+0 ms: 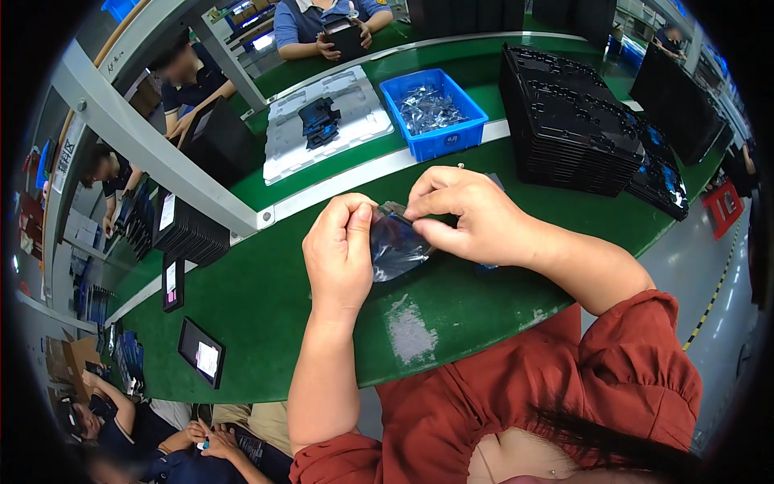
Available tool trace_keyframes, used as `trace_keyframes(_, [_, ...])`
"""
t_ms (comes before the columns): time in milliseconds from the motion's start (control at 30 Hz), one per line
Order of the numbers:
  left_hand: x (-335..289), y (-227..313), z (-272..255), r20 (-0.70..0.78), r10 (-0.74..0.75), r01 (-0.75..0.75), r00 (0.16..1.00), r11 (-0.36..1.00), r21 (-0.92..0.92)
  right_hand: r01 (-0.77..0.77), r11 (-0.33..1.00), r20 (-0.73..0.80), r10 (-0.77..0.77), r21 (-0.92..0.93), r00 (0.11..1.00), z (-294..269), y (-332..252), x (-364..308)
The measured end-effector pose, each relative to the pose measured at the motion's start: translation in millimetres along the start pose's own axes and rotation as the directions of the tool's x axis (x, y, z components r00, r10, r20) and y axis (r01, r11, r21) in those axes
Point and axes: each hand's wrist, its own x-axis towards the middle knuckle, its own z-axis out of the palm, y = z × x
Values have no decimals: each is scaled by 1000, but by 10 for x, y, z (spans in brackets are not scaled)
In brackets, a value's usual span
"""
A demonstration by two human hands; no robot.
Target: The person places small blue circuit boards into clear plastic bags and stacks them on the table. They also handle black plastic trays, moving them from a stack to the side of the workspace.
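Note:
Over the green table point(322, 355), a shiny, dark see-through plastic bag point(395, 254) is stretched between my hands. My left hand point(340, 246) pinches its left edge between thumb and fingers. At the bag's upper right edge, my right hand point(463, 211) grips with thumb and forefinger. What lies inside the bag, if anything, I cannot make out. Just beyond my hands stands a blue bin point(447, 145) holding many small shiny clear pieces. Left of that bin, dark flat parts point(320, 123) rest on a white moulded tray point(282, 157).
A tall stack of black trays point(564, 121) stands at the right. Further left are another black tray stack point(189, 238) and a small black tray with a white label point(201, 352). A grey frame post point(153, 137) slants across the left. Other people work across and beside the table.

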Motion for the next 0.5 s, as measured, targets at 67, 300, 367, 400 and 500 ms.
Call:
trace_keyframes(67, [-10,-5,17,4,0,0,1000,1000,5,-5,1000,15,5,6,1000,12,9,-9])
trace_keyframes(300, [-25,-7,72,48,15,-16,999,1000,15,-30,992,-37,35,121,999,54,58,21])
trace_keyframes(367, [21,-15,37,75,-29,28,997,999,21,-12,983,-160,42,184,986,-53,165,73])
trace_keyframes(400, [28,-70,-30,87,-92,85,992,992,89,-149,928,-150,210,342,966,-121,163,121])
trace_keyframes(500, [104,-111,-121,183,-218,171,959,955,244,-370,707,-40,490,603,871,-473,196,189])
